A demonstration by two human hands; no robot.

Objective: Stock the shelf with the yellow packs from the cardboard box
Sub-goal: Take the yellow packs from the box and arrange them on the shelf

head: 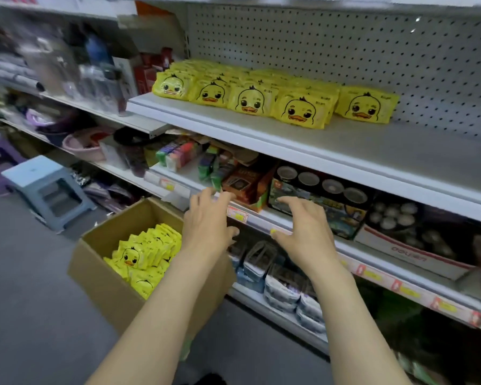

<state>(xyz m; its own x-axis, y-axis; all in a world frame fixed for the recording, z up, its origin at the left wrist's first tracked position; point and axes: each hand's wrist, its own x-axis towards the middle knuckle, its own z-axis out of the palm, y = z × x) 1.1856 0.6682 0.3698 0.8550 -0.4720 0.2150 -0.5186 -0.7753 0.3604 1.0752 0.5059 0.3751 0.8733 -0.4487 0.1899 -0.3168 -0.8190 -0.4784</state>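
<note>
Several yellow packs with a duck face (261, 98) stand in rows on the upper shelf (345, 151), filling its left part. More of the same yellow packs (145, 254) lie in an open cardboard box (100, 276) on the floor at the lower left. My left hand (208, 220) and my right hand (306, 232) hover empty in front of the lower shelf edge, fingers spread and relaxed. The left hand is above the box's right side and hides part of it.
The upper shelf's right part is bare, backed by pegboard (345, 56). The lower shelf (289, 218) holds boxed goods and price tags. A grey plastic stool (47, 187) stands on the floor left of the box. Further shelves with blurred goods run off to the left.
</note>
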